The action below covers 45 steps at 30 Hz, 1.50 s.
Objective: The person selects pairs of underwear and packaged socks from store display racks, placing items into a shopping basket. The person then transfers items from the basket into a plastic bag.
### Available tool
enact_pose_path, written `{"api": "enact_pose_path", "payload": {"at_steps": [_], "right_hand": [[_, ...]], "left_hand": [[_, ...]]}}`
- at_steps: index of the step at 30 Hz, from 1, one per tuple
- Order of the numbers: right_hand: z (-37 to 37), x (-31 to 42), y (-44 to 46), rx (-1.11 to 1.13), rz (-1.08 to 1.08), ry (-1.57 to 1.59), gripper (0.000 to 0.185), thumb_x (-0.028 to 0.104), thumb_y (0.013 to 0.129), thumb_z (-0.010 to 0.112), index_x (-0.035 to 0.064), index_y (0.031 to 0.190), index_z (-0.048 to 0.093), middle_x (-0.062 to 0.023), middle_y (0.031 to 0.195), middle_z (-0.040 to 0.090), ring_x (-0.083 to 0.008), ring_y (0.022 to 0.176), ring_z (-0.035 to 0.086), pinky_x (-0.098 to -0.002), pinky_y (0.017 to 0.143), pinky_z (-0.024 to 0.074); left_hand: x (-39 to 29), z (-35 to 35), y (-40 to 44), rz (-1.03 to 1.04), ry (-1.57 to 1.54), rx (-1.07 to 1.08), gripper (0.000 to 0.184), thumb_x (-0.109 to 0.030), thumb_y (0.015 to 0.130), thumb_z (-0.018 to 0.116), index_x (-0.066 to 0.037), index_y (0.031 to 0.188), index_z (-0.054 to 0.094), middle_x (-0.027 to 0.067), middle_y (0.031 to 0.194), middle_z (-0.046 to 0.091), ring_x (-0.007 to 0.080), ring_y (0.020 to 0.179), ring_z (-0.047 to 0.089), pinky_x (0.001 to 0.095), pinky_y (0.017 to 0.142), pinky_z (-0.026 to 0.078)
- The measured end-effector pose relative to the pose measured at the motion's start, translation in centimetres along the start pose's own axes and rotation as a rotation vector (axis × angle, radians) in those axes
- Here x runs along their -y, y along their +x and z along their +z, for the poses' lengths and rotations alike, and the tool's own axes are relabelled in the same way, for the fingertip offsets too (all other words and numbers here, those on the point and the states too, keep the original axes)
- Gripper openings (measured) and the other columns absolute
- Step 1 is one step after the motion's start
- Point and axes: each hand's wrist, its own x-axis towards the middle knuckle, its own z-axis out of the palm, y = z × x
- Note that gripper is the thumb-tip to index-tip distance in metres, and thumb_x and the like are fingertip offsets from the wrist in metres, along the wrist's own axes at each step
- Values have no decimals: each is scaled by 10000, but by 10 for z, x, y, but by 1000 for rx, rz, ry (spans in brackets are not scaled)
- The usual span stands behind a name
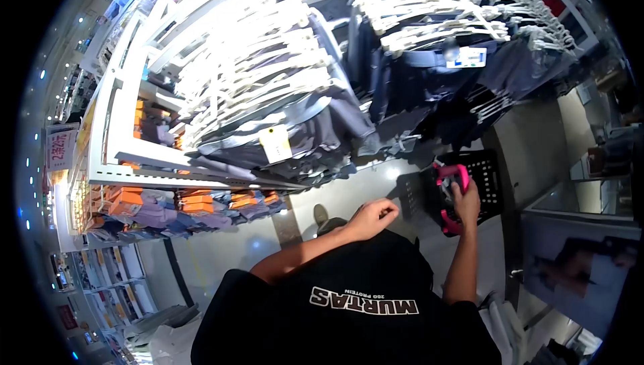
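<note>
My right hand (466,205) grips the pink handle (454,176) of a black shopping basket (493,187) with holes in its walls. The basket hangs low at my right side, and what lies inside it is hard to make out. In front of my body my left hand (372,219) is raised, its fingers curled in and nothing visible in them. Ahead of it, dark folded garments (308,130) hang on white hangers (261,76), one with a pale tag (276,144).
A white rack (137,157) spans the front, with more dark trousers (429,73) to the right. Packs with orange tops (196,202) hang below on the left. A display panel (577,264) stands at the right, and shelves (114,284) at lower left.
</note>
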Motion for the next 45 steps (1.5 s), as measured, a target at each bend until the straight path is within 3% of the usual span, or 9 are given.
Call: {"api": "enact_pose_path", "payload": {"at_steps": [5,10,16,24,30,38,40,42,45], "right_hand": [[-48,32,47,-88,-363,117,429,257,901,739,-32,1201,637,-203,1179,657,-363,1118,635,-399,977,481],[-120,168,115,-280,-660,521,372,139,872,762,-1,1195,643,-172,1200,645,-353,1143,596,-410,1018,452],[-142,263,175,-634,-1112,130,512,89,760,782,38,1241,617,-177,1232,616,-380,1210,535,-459,1067,402],[-125,273,211,-599,-1232,163,197,68,849,679,3,1034,675,-195,981,651,-401,947,610,-457,861,490],[-165,250,199,-543,-1245,293,131,29,861,675,22,991,657,-128,968,644,-307,912,614,-397,835,481],[-183,199,124,-342,-1160,300,176,69,816,689,46,985,648,-81,949,659,-294,966,616,-494,1106,342],[-173,190,101,-271,-1085,401,154,120,889,707,19,987,645,-83,951,648,-249,976,606,-432,1060,374],[-156,169,91,-68,-923,598,126,44,886,698,-1,994,651,-68,959,643,-188,974,600,-352,975,430],[-138,142,82,145,-640,791,118,-31,896,680,-32,1011,656,-37,979,628,-125,946,583,-260,869,452]], "left_hand": [[-5,25,16,26,-45,-143,186,-151,964,654,10,1052,690,110,980,707,187,831,681,319,743,531],[13,37,-6,-134,-121,-366,168,-132,974,650,12,1050,694,73,901,715,116,799,650,274,704,507],[23,34,-26,-195,-134,-488,173,-136,974,654,19,1041,692,32,810,688,73,736,603,246,665,481],[13,37,-13,-152,-188,-540,186,-148,967,664,19,1043,695,24,776,672,63,703,584,245,638,469],[10,36,0,-91,-142,-522,189,-141,963,671,28,1044,693,34,787,678,67,719,591,253,647,476],[-62,12,3,21,-34,-616,453,-207,893,764,-12,1269,604,118,1170,674,190,1060,652,331,931,498],[-80,4,10,123,48,-638,761,-297,807,844,-10,1413,482,181,1375,547,318,1276,548,414,1070,436],[-78,5,24,290,221,-739,817,-300,775,862,-13,1429,466,201,1424,494,352,1326,500,427,1105,408],[-71,5,38,373,119,-656,604,-151,843,769,-21,1380,523,212,1399,511,377,1300,523,425,1075,438]]}}
